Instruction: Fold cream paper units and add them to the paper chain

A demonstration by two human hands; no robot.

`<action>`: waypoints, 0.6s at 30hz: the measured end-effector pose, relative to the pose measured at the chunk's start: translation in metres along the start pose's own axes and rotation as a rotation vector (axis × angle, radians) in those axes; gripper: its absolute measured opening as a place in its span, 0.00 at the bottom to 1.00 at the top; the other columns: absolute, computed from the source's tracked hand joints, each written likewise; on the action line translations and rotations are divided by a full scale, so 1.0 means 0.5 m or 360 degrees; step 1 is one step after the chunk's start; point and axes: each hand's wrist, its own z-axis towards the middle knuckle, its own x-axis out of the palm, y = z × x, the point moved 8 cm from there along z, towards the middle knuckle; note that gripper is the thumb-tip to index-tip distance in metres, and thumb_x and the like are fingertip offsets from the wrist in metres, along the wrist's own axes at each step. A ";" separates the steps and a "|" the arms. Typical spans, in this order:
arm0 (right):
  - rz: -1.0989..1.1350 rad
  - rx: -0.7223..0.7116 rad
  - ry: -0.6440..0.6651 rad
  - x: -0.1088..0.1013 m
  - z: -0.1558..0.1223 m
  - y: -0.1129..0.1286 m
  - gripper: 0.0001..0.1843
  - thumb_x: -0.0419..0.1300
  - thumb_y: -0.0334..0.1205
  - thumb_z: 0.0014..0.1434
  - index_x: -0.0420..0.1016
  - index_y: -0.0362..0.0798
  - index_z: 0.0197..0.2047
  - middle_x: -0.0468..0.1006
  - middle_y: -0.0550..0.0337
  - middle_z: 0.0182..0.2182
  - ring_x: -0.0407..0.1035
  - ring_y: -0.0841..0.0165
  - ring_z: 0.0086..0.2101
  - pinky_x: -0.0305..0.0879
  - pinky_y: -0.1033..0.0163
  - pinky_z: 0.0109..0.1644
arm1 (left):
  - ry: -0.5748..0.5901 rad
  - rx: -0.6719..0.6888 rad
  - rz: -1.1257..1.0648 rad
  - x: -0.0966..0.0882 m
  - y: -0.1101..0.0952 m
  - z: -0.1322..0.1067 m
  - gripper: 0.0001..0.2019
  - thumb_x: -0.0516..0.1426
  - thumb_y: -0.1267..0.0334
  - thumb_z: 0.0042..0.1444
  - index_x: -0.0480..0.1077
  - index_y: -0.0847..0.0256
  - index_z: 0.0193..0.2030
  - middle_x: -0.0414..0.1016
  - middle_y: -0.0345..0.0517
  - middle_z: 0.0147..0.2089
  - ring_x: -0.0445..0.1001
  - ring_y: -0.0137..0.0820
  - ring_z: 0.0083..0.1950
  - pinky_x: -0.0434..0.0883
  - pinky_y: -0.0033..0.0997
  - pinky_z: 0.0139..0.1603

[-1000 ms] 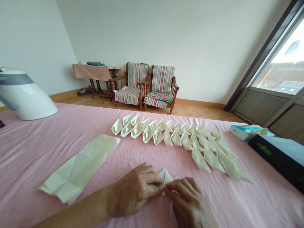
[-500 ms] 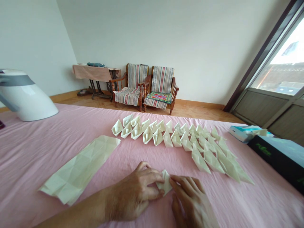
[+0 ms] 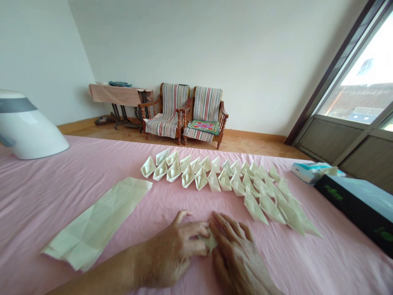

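My left hand (image 3: 172, 250) and my right hand (image 3: 236, 254) meet at the near edge of the pink cloth (image 3: 61, 192). Between their fingertips lies a small folded piece of white paper (image 3: 210, 242), mostly hidden. The left fingers pinch its edge; the right fingers lie flat over it, pressing it onto the cloth. Beyond the hands, several folded white paper boats (image 3: 215, 180) stand in rows. To the left lies a long stack of creased white paper sheets (image 3: 98, 219).
A white and grey appliance (image 3: 27, 131) sits at the far left. At the right are a black tissue box (image 3: 359, 209) and a teal-and-white box (image 3: 310, 171). Two striped wooden armchairs (image 3: 187, 112) and a covered side table (image 3: 119, 94) stand against the far wall.
The small paper piece, held up between both hands' fingertips a second ago, is now down on the cloth. My right hand has flattened over it.
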 end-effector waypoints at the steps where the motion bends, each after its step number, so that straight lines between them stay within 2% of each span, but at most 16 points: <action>1: -0.0009 -0.0021 0.0043 0.004 0.001 0.001 0.31 0.53 0.32 0.52 0.68 0.50 0.60 0.66 0.57 0.61 0.62 0.57 0.58 0.62 0.50 0.56 | 0.0006 -0.0002 0.0009 0.001 0.001 0.000 0.21 0.53 0.81 0.51 0.69 0.55 0.48 0.70 0.45 0.55 0.69 0.36 0.57 0.49 0.45 0.65; 3: -0.0039 -0.0075 0.0070 0.007 0.003 0.006 0.31 0.54 0.31 0.51 0.67 0.48 0.60 0.66 0.54 0.62 0.62 0.56 0.58 0.62 0.49 0.56 | 0.0031 0.0008 0.0017 0.002 0.001 -0.002 0.21 0.53 0.81 0.51 0.69 0.55 0.49 0.70 0.45 0.56 0.69 0.36 0.57 0.50 0.45 0.64; 6: -0.0057 -0.0143 -0.0037 -0.006 0.005 0.018 0.30 0.53 0.29 0.51 0.70 0.44 0.58 0.70 0.51 0.58 0.64 0.56 0.57 0.62 0.49 0.55 | 0.0063 0.0027 0.0041 -0.003 -0.002 -0.004 0.22 0.53 0.81 0.53 0.69 0.53 0.51 0.70 0.44 0.56 0.69 0.35 0.57 0.49 0.45 0.65; 9: -0.0045 -0.0253 -0.0152 -0.027 0.002 0.036 0.28 0.53 0.29 0.51 0.72 0.48 0.56 0.74 0.55 0.55 0.68 0.59 0.54 0.61 0.53 0.55 | 0.0014 0.0031 0.0091 -0.016 -0.006 -0.006 0.20 0.54 0.79 0.55 0.71 0.53 0.50 0.71 0.44 0.55 0.70 0.36 0.54 0.54 0.43 0.62; 14: -0.0111 -0.0508 -0.0213 -0.052 -0.008 0.063 0.25 0.53 0.28 0.50 0.73 0.47 0.51 0.77 0.59 0.52 0.71 0.65 0.52 0.58 0.58 0.57 | -0.0061 0.0075 0.0093 -0.020 -0.009 -0.007 0.23 0.54 0.82 0.45 0.73 0.57 0.45 0.75 0.45 0.47 0.72 0.36 0.47 0.60 0.41 0.55; 18: -0.0145 -0.0553 -0.0252 -0.056 -0.011 0.063 0.23 0.53 0.28 0.50 0.74 0.46 0.50 0.78 0.58 0.50 0.72 0.65 0.51 0.53 0.58 0.60 | -0.0169 0.0057 -0.0030 -0.020 0.004 -0.005 0.24 0.52 0.82 0.42 0.74 0.57 0.43 0.76 0.43 0.43 0.72 0.35 0.44 0.63 0.38 0.51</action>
